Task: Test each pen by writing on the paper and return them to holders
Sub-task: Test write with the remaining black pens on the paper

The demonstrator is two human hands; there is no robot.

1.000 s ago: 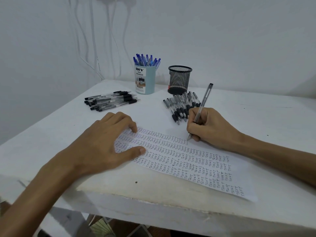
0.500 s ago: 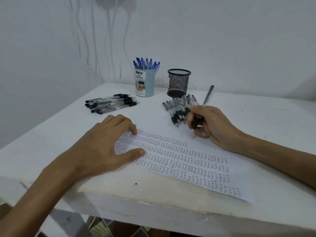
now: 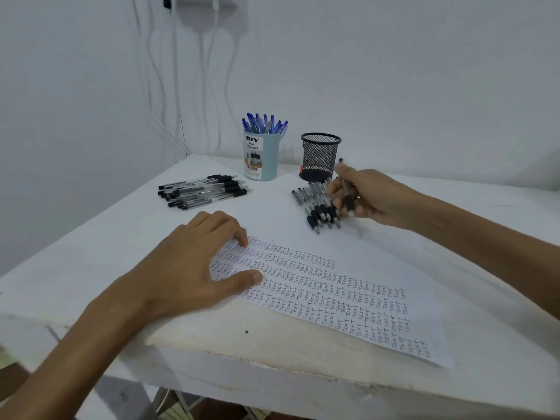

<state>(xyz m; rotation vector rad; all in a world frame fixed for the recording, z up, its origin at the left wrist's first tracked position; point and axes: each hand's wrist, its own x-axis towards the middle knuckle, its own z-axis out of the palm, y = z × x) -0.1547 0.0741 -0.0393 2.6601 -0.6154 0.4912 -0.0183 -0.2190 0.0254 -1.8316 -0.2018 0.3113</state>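
Seen from a head-worn camera, a person sat at a white table [image 3: 454, 237] testing pens. The change of the last second was in the right hand [image 3: 368, 197]. It had been writing at the upper edge of the paper [image 3: 348, 301], then lifted off. Now it hung at about 1 o'clock, clear of the sheet, fingers curled round a black pen [image 3: 345, 189] held nearly upright with the grip end down — blurred, so the exact pinch could not be made out. The left hand [image 3: 188, 268] had not moved: it lay flat at 8 o'clock, straight spread fingers pressing the sheet's left end. The paper, filled with rows of the word TEST, ran from the centre toward 5 o'clock. Judging by this, that pen's trial was finished and putting it away came next. The black mesh holder [image 3: 319, 156] stood just beyond the right hand at 12 o'clock, with no pens showing above its rim. Beside it at 11 o'clock a blue cup [image 3: 261, 160] held blue pens [image 3: 263, 124]. One pile of black pens [image 3: 316, 207] lay just under and beside the right hand, another pile [image 3: 201, 190] at 10 o'clock. For room, the way up to the mesh holder was short and open, bare table stretched toward 3 o'clock, and the wall closed off 12 o'clock — while the paper's far right corner lay close to the table's front edge at 5 o'clock, where a nudge might push it off.
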